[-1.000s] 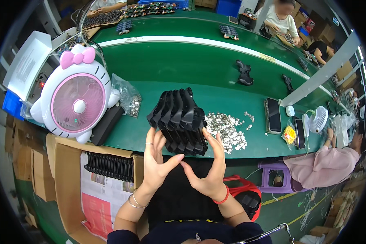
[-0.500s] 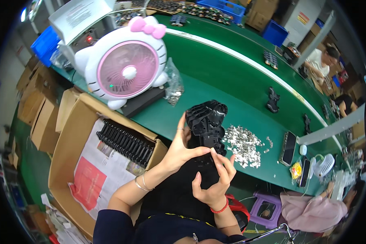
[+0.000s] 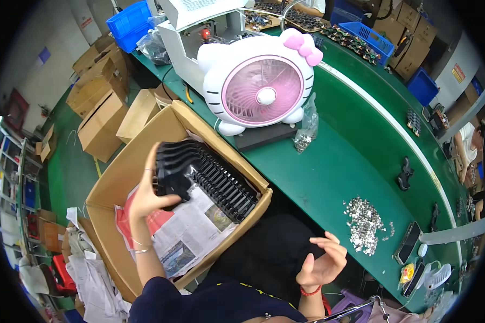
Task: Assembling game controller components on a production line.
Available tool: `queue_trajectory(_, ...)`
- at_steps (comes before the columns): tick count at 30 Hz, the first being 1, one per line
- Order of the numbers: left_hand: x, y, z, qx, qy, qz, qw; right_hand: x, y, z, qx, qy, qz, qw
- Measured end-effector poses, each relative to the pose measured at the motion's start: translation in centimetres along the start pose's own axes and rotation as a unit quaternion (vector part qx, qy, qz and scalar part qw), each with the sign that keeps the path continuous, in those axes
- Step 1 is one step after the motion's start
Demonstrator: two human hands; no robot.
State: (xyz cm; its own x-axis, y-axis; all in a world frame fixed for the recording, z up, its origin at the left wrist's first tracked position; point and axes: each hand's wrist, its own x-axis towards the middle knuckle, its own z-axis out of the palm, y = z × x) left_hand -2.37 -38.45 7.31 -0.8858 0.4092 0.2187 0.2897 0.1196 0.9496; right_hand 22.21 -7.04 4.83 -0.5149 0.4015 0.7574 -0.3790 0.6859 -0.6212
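Note:
My left hand (image 3: pixel 148 198) grips a bundle of black molded plastic parts (image 3: pixel 173 168) at the far left inside the cardboard box (image 3: pixel 116 177). Beside that bundle, a tight row of similar black parts (image 3: pixel 229 188) runs along the box's far right side. Printed newspaper (image 3: pixel 188 237) lines the bottom. My right hand (image 3: pixel 323 262) is empty, fingers apart and partly curled, over the near edge of the green workbench (image 3: pixel 291 177). A pile of small shiny metal pieces (image 3: pixel 364 223) lies on the bench beyond it.
A white and pink cat-shaped fan (image 3: pixel 267 96) stands on the bench behind the box. Next to it is a clear bag of metal bits (image 3: pixel 307 129). Phones and a small white fan (image 3: pixel 439 275) sit at the right. More cartons (image 3: pixel 102 129) stand on the floor at left.
My left hand has carried the black parts from over the bench leftward to the box. My right hand has come off them and opened. The view has swung left.

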Motion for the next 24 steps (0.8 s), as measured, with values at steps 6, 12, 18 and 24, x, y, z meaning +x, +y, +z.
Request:
queue_trajectory(6,3.6,-13.8,-7.0,0.589,0.087,-0.164,0.787,0.3,0.6,1.2,0.005,-0.041,-0.008,0.999)
queue_trajectory(12,9.5,-21.1,-5.4,0.648,0.093,-0.090,0.751,0.2,0.7,1.5,-0.052,-0.077,0.016,0.996)
queue_trajectory(18,11.9,-24.1,-4.6,0.677,0.050,-0.071,0.731,0.0,1.1,2.2,-0.068,-0.090,0.050,0.992)
queue_trajectory(24,11.6,-25.3,-4.7,0.654,0.064,-0.065,0.751,0.0,1.4,2.9,-0.062,-0.099,0.061,0.991)
